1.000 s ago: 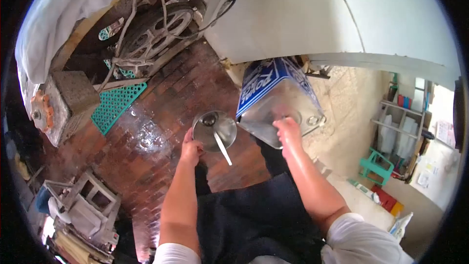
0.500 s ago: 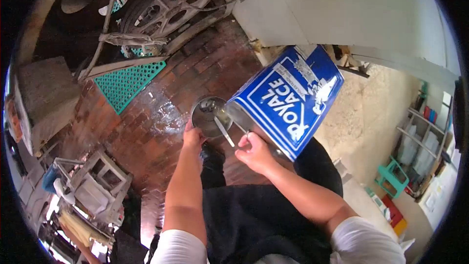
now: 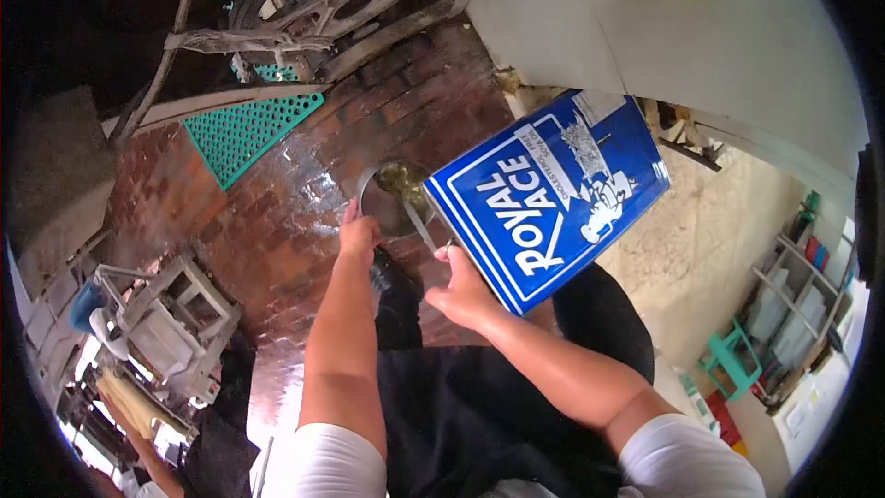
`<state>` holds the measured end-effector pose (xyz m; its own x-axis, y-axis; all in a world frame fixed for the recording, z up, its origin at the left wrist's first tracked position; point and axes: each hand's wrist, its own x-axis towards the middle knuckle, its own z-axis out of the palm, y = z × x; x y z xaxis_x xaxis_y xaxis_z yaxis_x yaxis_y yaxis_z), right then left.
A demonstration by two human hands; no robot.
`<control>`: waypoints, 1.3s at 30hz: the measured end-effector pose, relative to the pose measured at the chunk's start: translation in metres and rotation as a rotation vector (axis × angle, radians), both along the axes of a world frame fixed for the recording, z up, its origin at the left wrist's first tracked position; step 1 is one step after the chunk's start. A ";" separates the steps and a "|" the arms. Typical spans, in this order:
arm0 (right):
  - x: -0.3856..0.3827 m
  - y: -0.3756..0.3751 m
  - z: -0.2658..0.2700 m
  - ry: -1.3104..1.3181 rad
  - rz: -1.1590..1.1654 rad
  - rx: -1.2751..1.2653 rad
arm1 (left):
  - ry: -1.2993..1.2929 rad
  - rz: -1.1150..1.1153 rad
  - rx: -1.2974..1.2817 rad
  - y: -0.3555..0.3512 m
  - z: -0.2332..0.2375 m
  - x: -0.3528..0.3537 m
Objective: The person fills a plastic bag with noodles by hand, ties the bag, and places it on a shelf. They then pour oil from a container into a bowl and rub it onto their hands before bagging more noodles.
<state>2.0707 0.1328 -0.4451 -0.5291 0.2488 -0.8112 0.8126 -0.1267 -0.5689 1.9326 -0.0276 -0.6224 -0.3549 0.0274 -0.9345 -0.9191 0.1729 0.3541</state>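
My left hand [image 3: 358, 231] is closed on the side of a round metal bowl [image 3: 380, 219] with yellowish liquid in it. A pale flat strip [image 3: 420, 227], perhaps a utensil's handle, slants out of the bowl. To the right, a big blue rectangular tin [image 3: 553, 198] lettered "ROYAL ACE" is tilted with its near end over the bowl's edge. My right hand [image 3: 468, 290] is closed at the tin's lower rim. Its fingertips are partly hidden, and the tin's opening faces away from view.
Wet red brick floor [image 3: 286, 194] lies below, with a green perforated mat [image 3: 244, 134] on it. A large spoked wheel [image 3: 341, 0] stands behind. At lower left are a metal machine [image 3: 175, 332] and another person's arm [image 3: 152, 452]. A green stool [image 3: 733, 360] stands at right.
The tin has turned and shifted slightly right, showing more of its printed face. More yellowish liquid shows in the bowl. My right hand has moved a little left and down.
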 end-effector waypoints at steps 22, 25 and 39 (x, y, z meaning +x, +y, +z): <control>0.004 0.000 -0.012 -0.007 0.074 0.054 | 0.028 -0.059 -0.028 0.005 -0.001 -0.016; 0.004 0.003 -0.008 0.010 0.086 0.060 | 0.028 -0.024 -0.065 0.003 -0.005 -0.013; -0.001 0.002 -0.010 -0.013 0.046 0.034 | 0.029 -0.028 -0.025 0.004 -0.012 -0.014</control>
